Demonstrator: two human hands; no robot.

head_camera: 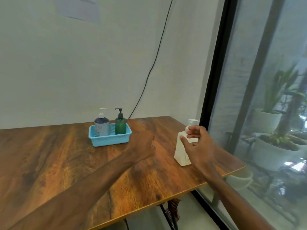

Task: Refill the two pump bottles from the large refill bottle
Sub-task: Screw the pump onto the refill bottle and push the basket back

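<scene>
At the bench's (66, 163) far side, a blue basket (109, 141) is seen holding two upright pump bottles: a blue bottle (101, 127) on the left and a green bottle (120, 126) on the right. The white refill bottle (180, 155) is stood upright near the right edge, well apart from the basket. The right hand (199, 146) is held at its neck, grip open with fingers spread, not clamped. The left hand (146, 146) is blurred, between basket and refill bottle, grip open, nothing held.
</scene>
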